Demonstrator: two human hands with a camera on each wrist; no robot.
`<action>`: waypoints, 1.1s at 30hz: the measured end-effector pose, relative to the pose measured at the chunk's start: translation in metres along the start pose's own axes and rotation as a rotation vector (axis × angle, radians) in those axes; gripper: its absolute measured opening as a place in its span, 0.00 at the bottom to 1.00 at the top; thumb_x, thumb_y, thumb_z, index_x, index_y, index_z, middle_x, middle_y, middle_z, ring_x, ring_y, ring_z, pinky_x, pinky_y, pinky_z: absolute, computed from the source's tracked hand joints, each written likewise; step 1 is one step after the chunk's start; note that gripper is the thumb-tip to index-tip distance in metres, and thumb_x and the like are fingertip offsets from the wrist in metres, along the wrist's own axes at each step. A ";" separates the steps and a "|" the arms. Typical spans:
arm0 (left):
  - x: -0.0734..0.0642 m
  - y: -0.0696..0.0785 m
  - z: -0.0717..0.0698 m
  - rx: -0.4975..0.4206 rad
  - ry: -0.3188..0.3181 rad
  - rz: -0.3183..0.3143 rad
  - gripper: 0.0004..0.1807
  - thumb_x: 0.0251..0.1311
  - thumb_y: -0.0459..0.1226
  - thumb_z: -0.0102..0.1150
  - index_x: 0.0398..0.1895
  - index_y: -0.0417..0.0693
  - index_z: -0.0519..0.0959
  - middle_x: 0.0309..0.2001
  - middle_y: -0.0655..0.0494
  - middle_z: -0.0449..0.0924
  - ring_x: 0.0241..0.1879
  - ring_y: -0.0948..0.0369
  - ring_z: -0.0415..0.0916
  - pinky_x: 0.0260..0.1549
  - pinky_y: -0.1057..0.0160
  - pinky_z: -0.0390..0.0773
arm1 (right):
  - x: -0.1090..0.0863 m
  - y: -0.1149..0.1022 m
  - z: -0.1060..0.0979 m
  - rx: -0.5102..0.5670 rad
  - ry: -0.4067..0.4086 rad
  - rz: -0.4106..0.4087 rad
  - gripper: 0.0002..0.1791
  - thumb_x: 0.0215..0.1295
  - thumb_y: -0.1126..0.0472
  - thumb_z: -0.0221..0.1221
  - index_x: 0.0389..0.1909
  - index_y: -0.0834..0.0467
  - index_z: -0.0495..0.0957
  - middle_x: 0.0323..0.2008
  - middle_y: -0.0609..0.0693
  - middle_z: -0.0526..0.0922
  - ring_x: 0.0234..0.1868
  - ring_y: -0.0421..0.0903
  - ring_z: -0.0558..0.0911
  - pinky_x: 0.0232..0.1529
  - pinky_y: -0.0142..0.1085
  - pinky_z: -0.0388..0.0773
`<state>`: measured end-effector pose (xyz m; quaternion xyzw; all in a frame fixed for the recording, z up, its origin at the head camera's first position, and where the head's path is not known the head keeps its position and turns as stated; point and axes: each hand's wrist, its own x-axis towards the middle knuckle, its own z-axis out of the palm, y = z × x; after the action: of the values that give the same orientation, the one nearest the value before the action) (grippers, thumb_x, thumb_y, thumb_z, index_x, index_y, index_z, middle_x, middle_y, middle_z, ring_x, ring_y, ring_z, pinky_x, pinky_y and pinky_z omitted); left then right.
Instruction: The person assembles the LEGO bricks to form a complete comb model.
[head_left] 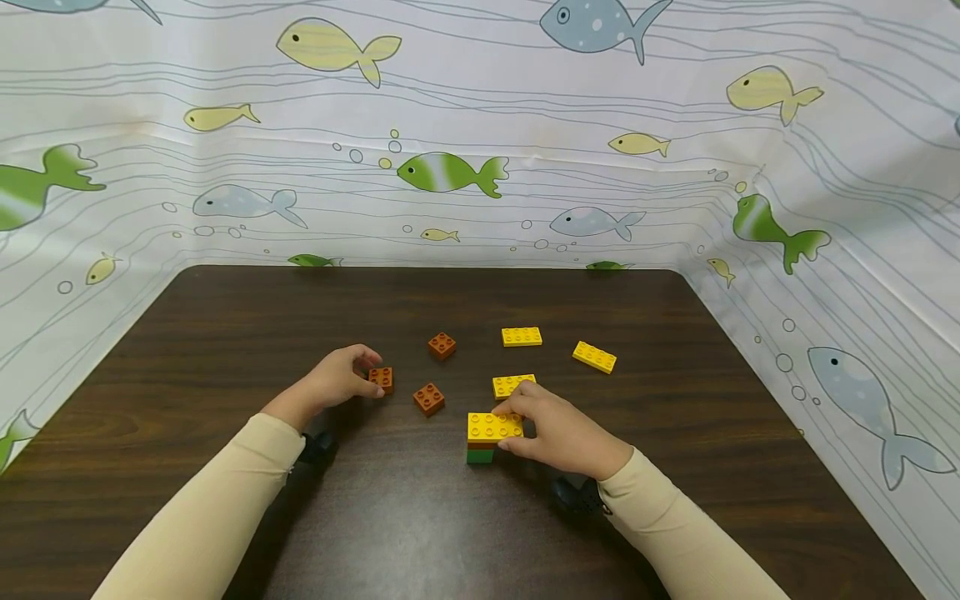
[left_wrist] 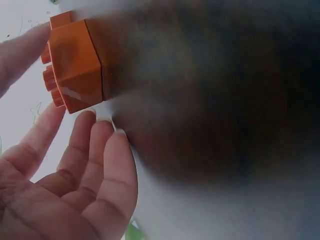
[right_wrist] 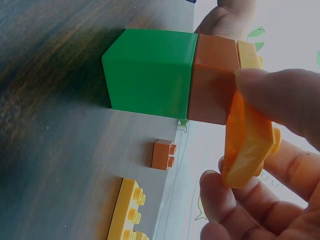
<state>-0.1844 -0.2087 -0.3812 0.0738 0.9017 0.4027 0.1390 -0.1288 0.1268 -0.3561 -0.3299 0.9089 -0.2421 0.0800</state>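
Stack (head_left: pixel 480 451): a green brick (right_wrist: pixel 147 75) at the bottom, a brown middle brick (right_wrist: pixel 214 77) on it, and a yellow top brick (head_left: pixel 486 427) above, overhanging toward 3 o'clock.
Right hand (head_left: pixel 564 429): at 3 o'clock from the stack, pinching the yellow top brick between thumb and fingers.
Left hand (head_left: pixel 333 382): at 10 o'clock from the stack, pinching a brown square brick (head_left: pixel 381 380) by its sides, thumb against finger; the remaining fingers curve loosely.
Brown square brick: studs up, between the left hand and the loose brown pair.
Loose brown pair: a near brown brick (head_left: pixel 429 399) at 10 o'clock from the stack, a far brown brick (head_left: pixel 442 346) at 11.
Loose yellow trio: a near yellow brick (head_left: pixel 512 386) at 1 o'clock, a far yellow brick (head_left: pixel 521 337) between 12 and 1, an angled yellow brick (head_left: pixel 595 357) at 2.
Surroundings: dark wooden table (head_left: pixel 375 525), fish-print cloth (head_left: pixel 465 100) behind it at 12 o'clock.
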 end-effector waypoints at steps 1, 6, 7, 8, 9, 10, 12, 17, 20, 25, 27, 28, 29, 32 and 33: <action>0.000 0.000 0.000 0.007 0.001 -0.001 0.28 0.55 0.33 0.67 0.58 0.32 0.69 0.55 0.33 0.69 0.48 0.44 0.71 0.43 0.50 0.74 | 0.000 0.000 0.000 0.000 0.001 -0.001 0.19 0.58 0.57 0.67 0.51 0.55 0.80 0.41 0.42 0.73 0.37 0.40 0.70 0.38 0.32 0.71; 0.003 0.000 0.001 0.052 0.003 -0.008 0.27 0.54 0.31 0.67 0.56 0.32 0.70 0.53 0.33 0.70 0.48 0.44 0.71 0.43 0.50 0.74 | 0.000 0.000 0.000 0.005 0.000 0.006 0.19 0.59 0.57 0.67 0.51 0.55 0.80 0.41 0.42 0.73 0.37 0.40 0.70 0.38 0.32 0.71; 0.003 0.000 0.001 0.061 0.002 -0.008 0.26 0.53 0.31 0.67 0.55 0.32 0.70 0.53 0.33 0.70 0.48 0.44 0.71 0.43 0.50 0.74 | 0.000 0.000 0.000 0.007 -0.001 0.008 0.19 0.59 0.57 0.67 0.51 0.55 0.80 0.41 0.42 0.73 0.37 0.40 0.70 0.38 0.32 0.71; 0.003 0.000 0.002 0.068 0.002 -0.009 0.26 0.53 0.30 0.67 0.55 0.32 0.71 0.53 0.33 0.70 0.48 0.43 0.71 0.44 0.49 0.74 | 0.000 0.000 0.000 0.009 -0.003 0.010 0.19 0.59 0.57 0.67 0.51 0.55 0.80 0.41 0.42 0.72 0.37 0.40 0.70 0.38 0.32 0.71; 0.003 0.001 0.002 0.077 0.002 -0.008 0.26 0.53 0.30 0.67 0.55 0.31 0.71 0.53 0.32 0.70 0.48 0.43 0.71 0.44 0.49 0.74 | 0.000 0.000 0.000 0.010 -0.003 0.011 0.19 0.59 0.57 0.67 0.51 0.55 0.80 0.41 0.42 0.72 0.37 0.40 0.70 0.38 0.32 0.71; 0.003 0.001 0.002 0.083 0.002 -0.005 0.26 0.52 0.29 0.67 0.54 0.31 0.71 0.52 0.32 0.71 0.49 0.43 0.70 0.45 0.48 0.73 | 0.000 0.000 0.000 0.012 -0.004 0.014 0.19 0.59 0.57 0.67 0.52 0.55 0.80 0.41 0.42 0.72 0.37 0.40 0.70 0.38 0.32 0.71; 0.003 0.003 0.002 0.094 0.003 -0.004 0.26 0.52 0.28 0.67 0.54 0.30 0.71 0.53 0.32 0.71 0.49 0.42 0.71 0.47 0.47 0.73 | 0.000 0.000 0.001 0.012 -0.004 0.017 0.20 0.59 0.57 0.67 0.52 0.55 0.80 0.41 0.42 0.72 0.37 0.40 0.70 0.38 0.32 0.71; 0.003 0.005 0.003 0.120 0.008 -0.001 0.25 0.50 0.26 0.68 0.52 0.29 0.72 0.52 0.31 0.72 0.48 0.42 0.72 0.46 0.46 0.74 | 0.000 0.000 0.000 0.008 -0.003 0.021 0.20 0.59 0.57 0.67 0.52 0.55 0.80 0.41 0.42 0.72 0.37 0.40 0.70 0.38 0.32 0.71; 0.004 0.005 0.004 0.135 0.010 0.002 0.24 0.49 0.26 0.68 0.51 0.30 0.73 0.50 0.32 0.72 0.46 0.44 0.72 0.44 0.48 0.74 | 0.000 0.000 0.000 0.006 -0.002 0.019 0.20 0.59 0.57 0.67 0.52 0.55 0.80 0.41 0.42 0.72 0.37 0.40 0.70 0.38 0.32 0.71; 0.005 0.006 0.005 0.148 0.010 -0.006 0.21 0.49 0.26 0.68 0.48 0.31 0.74 0.49 0.35 0.74 0.43 0.47 0.72 0.42 0.50 0.73 | 0.000 0.000 -0.001 0.007 -0.005 0.017 0.20 0.59 0.57 0.67 0.52 0.55 0.80 0.41 0.42 0.73 0.37 0.40 0.71 0.39 0.32 0.71; 0.005 0.006 0.005 0.146 0.009 -0.008 0.20 0.50 0.26 0.68 0.47 0.31 0.74 0.49 0.35 0.74 0.42 0.47 0.71 0.42 0.50 0.73 | 0.000 0.000 -0.001 0.009 -0.006 0.012 0.20 0.59 0.57 0.67 0.52 0.56 0.80 0.41 0.42 0.73 0.37 0.41 0.71 0.38 0.32 0.71; 0.005 0.005 0.004 0.141 0.009 -0.012 0.20 0.50 0.27 0.67 0.48 0.31 0.74 0.49 0.35 0.73 0.43 0.47 0.71 0.42 0.50 0.73 | 0.000 0.000 0.000 0.013 -0.006 0.012 0.20 0.59 0.57 0.67 0.52 0.56 0.80 0.41 0.42 0.73 0.37 0.41 0.71 0.38 0.32 0.71; 0.004 0.005 0.004 0.137 0.012 -0.013 0.20 0.51 0.27 0.67 0.48 0.32 0.74 0.50 0.34 0.73 0.44 0.46 0.71 0.43 0.49 0.73 | 0.000 0.000 0.000 0.014 -0.007 0.012 0.20 0.59 0.57 0.67 0.52 0.56 0.80 0.41 0.42 0.73 0.37 0.42 0.71 0.38 0.32 0.71; 0.002 0.002 0.003 0.115 0.019 -0.022 0.21 0.53 0.28 0.67 0.50 0.32 0.73 0.52 0.33 0.72 0.46 0.45 0.71 0.44 0.48 0.73 | -0.001 0.000 0.000 0.020 -0.008 0.012 0.20 0.59 0.57 0.67 0.52 0.56 0.80 0.41 0.43 0.73 0.38 0.43 0.72 0.38 0.32 0.71; 0.002 0.001 0.003 0.106 0.024 -0.026 0.22 0.53 0.29 0.66 0.51 0.32 0.73 0.53 0.33 0.72 0.47 0.45 0.71 0.45 0.48 0.73 | 0.000 0.000 0.000 0.021 -0.011 0.014 0.20 0.59 0.57 0.67 0.52 0.56 0.80 0.41 0.42 0.73 0.38 0.43 0.72 0.38 0.32 0.71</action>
<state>-0.1851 -0.2055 -0.3821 0.0646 0.9243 0.3533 0.1293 -0.1282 0.1267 -0.3561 -0.3238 0.9082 -0.2493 0.0901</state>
